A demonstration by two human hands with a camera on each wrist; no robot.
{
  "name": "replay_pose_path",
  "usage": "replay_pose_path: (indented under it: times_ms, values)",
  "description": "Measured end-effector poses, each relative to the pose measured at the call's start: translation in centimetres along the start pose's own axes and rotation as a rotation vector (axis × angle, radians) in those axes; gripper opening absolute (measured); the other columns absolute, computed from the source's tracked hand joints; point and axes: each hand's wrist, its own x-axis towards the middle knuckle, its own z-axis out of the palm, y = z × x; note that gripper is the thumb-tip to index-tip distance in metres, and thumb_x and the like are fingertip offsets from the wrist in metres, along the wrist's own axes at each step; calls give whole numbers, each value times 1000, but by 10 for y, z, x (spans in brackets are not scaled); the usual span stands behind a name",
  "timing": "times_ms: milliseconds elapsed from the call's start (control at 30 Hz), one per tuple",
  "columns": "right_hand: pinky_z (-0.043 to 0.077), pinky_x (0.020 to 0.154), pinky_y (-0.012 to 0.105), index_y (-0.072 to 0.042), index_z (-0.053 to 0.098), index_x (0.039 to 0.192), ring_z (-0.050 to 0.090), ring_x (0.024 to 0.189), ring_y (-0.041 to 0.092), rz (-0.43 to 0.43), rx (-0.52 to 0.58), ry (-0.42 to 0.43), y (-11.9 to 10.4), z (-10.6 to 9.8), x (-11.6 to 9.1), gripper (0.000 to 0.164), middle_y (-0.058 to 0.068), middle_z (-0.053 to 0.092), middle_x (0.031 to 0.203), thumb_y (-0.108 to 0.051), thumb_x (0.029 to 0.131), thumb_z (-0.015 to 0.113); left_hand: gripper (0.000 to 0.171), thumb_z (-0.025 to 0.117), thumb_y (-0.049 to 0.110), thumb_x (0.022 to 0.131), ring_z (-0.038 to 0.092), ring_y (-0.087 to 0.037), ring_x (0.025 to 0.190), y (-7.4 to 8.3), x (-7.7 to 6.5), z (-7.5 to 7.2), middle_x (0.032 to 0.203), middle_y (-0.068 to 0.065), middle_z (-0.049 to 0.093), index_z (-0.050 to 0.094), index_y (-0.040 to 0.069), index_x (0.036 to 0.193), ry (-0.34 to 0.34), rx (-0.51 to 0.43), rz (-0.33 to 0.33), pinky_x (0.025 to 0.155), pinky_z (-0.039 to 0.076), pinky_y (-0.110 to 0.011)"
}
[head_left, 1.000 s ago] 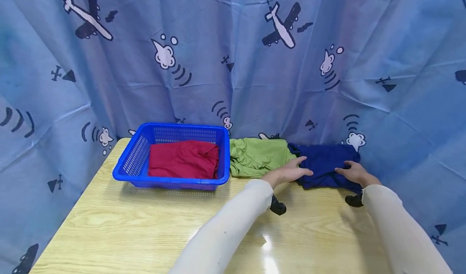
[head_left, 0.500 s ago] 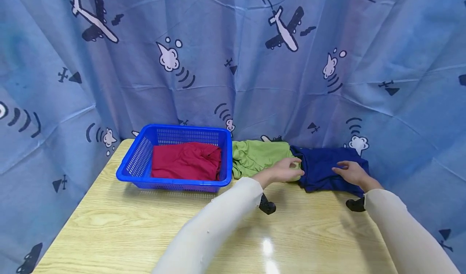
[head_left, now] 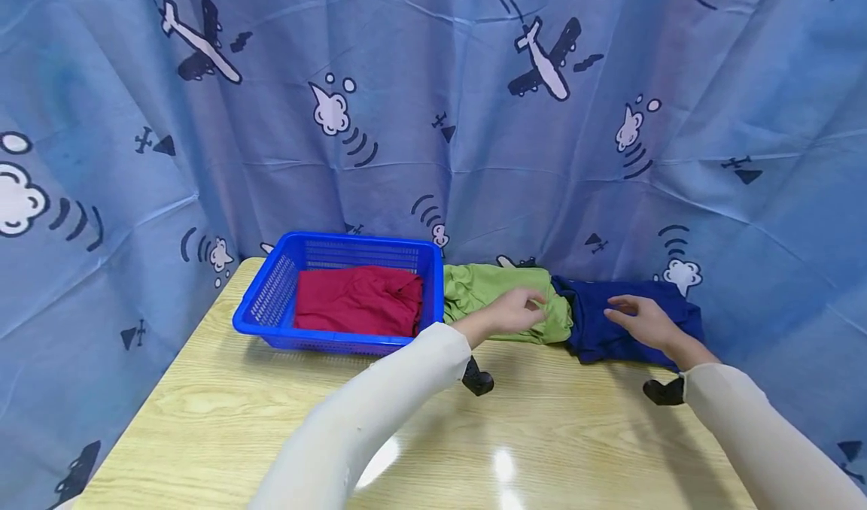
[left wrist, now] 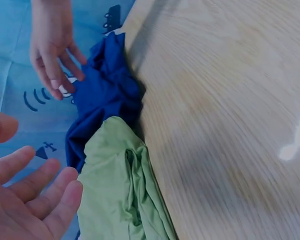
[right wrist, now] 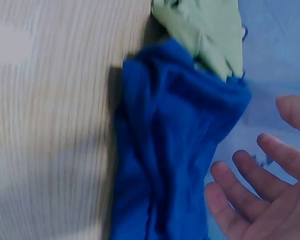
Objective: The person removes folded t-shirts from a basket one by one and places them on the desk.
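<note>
A folded green cloth (head_left: 497, 284) and a folded dark blue cloth (head_left: 637, 326) lie side by side along the back of the table, their edges meeting. Over the green cloth hovers my left hand (head_left: 516, 311), fingers loosely bent and nothing in them. My right hand (head_left: 646, 320) is above the blue cloth, also holding nothing; in the right wrist view its spread fingers (right wrist: 247, 172) stay apart from the fabric. A folded red cloth (head_left: 359, 299) lies inside the blue plastic basket (head_left: 352, 340), left of the green cloth.
The wooden table (head_left: 223, 412) extends toward me in front of the basket and cloths. Directly behind them hangs a blue curtain (head_left: 379, 171) printed with airplanes. Dark wrist-camera mounts (head_left: 477, 378) sit under both wrists.
My left hand has drawn left from the blue cloth's edge to over the green cloth. The right hand has shifted slightly left over the blue cloth. The head view has turned a little left.
</note>
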Motion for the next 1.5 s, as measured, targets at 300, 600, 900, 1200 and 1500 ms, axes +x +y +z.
replay_pose_path:
  times_ms: [300,600,900,1200,1500]
  values:
    - [50,96,63,8,48,143,51,127,54,-99,6,1,-30,11,-10,52,37,51,141,-28,107,51,42,53,17,103,58,-22,131,-3,-15,-7,144,-13,60,56,6,143,-33,136,32,103,49,-23]
    - [55,92,56,9,51,141,61,119,49,-192,-9,13,-58,7,-19,49,36,54,139,-24,106,54,43,51,20,104,57,-24,134,-2,-34,-30,144,-12,60,53,11,146,-103,220,47,104,50,-29]
    - [57,91,53,7,52,141,65,113,43,-245,-11,-28,-90,10,-25,49,32,57,138,-25,104,57,43,52,15,103,58,-29,132,-12,-55,-61,143,-16,59,53,7,145,-99,165,55,109,49,-38]
    - [59,84,44,3,54,142,66,110,35,-279,-13,-60,-110,21,-20,47,27,56,142,-24,103,59,42,52,18,104,57,-26,134,-25,-73,-88,143,-12,60,54,12,145,-63,161,14,104,51,-41]
    - [58,81,40,1,53,144,65,111,35,-285,-9,-115,-144,35,-22,48,26,54,145,-24,103,59,40,50,10,103,58,-28,133,-49,-95,-104,143,-15,60,55,4,142,-36,108,22,109,49,-42]
